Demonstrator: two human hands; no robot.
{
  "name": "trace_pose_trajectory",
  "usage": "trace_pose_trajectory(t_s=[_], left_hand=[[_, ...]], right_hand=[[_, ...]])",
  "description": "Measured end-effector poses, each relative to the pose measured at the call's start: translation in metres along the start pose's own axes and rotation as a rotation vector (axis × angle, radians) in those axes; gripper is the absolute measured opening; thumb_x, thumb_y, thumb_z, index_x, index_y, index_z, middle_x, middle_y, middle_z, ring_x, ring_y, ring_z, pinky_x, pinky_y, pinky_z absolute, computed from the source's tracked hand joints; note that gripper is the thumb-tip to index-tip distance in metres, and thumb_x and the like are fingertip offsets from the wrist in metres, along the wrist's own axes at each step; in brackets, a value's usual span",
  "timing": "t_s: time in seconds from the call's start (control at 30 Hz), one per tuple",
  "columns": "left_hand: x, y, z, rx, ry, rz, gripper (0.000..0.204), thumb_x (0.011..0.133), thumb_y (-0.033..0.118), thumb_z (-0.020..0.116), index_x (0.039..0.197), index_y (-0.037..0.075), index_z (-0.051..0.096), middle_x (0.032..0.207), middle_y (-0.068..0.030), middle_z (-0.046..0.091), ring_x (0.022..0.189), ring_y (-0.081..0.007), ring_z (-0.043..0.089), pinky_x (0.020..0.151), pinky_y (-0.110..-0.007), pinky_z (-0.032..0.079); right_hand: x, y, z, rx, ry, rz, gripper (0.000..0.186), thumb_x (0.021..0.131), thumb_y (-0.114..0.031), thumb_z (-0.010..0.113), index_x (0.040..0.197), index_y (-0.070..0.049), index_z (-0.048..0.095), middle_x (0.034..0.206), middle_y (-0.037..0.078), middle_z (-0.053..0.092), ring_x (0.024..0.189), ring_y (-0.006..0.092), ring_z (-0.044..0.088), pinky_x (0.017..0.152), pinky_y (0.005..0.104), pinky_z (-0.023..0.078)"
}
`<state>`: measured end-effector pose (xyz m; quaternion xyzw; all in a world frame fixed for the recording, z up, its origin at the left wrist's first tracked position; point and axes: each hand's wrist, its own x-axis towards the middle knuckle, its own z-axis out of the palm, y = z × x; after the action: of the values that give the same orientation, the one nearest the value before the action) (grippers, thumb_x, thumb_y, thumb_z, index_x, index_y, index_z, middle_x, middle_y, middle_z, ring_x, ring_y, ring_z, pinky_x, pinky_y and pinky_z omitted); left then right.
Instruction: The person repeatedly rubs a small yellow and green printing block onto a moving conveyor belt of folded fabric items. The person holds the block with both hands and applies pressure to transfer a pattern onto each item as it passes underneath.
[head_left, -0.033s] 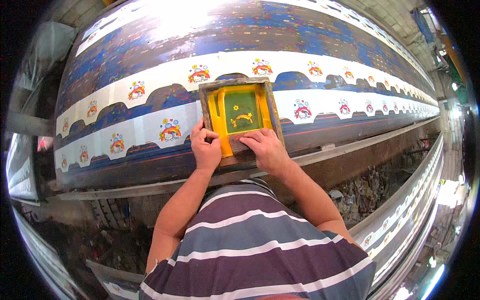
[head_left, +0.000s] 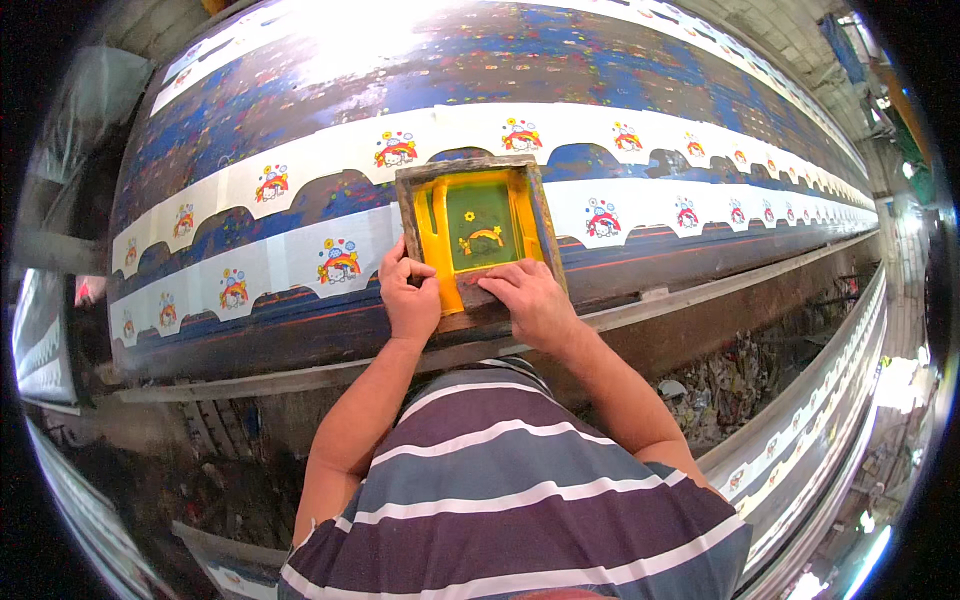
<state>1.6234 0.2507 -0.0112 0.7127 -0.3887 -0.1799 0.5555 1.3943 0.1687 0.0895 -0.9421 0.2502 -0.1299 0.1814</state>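
A wooden printing screen (head_left: 548, 200) lies on the long table over a row of printed white pieces. Its green mesh (head_left: 490, 215) carries a small flower and arched design, bordered by thick yellow ink. My left hand (head_left: 407, 290) curls its fingers at the frame's lower left side, gripping it. A brown squeegee bar (head_left: 465, 293) sits across the lower part of the screen. My right hand (head_left: 525, 300) has its fingertips closed on that bar, with the thumb toward the middle.
Rows of white pieces (head_left: 600, 215) with colourful cartoon prints run along the paint-speckled table (head_left: 400, 70). A rail (head_left: 620, 315) edges its near side. A second printing table (head_left: 790, 440) stands at lower right, and a dark, cluttered gap (head_left: 710, 395) lies between them.
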Motion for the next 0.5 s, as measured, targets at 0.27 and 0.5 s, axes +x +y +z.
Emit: trace_pose_trajectory(t_s=[0.27, 0.5], left_hand=[[0.004, 0.006, -0.004, 0.070, 0.007, 0.030, 0.014, 0.082, -0.008, 0.077, 0.086, 0.004, 0.071, 0.158, -0.0292, 0.066, 0.145, -0.0401, 0.065, 0.118, -0.045, 0.050], [0.006, 0.039, 0.019, 0.031, 0.033, 0.121, 0.019, 0.083, -0.012, 0.076, 0.087, 0.005, 0.068, 0.161, -0.0304, 0.064, 0.148, -0.0406, 0.064, 0.122, -0.046, 0.048]], right_hand=[[-0.029, 0.002, -0.014, 0.227, 0.104, 0.009, 0.046, 0.089, -0.005, 0.084, 0.135, -0.007, 0.077, 0.140, 0.013, 0.072, 0.133, 0.0392, 0.066, 0.116, 0.0519, 0.052], [-0.077, 0.059, -0.010, 0.390, 0.507, 0.375, 0.038, 0.097, -0.003, 0.084, 0.134, -0.002, 0.076, 0.141, 0.019, 0.073, 0.133, 0.0372, 0.069, 0.116, 0.0467, 0.055]])
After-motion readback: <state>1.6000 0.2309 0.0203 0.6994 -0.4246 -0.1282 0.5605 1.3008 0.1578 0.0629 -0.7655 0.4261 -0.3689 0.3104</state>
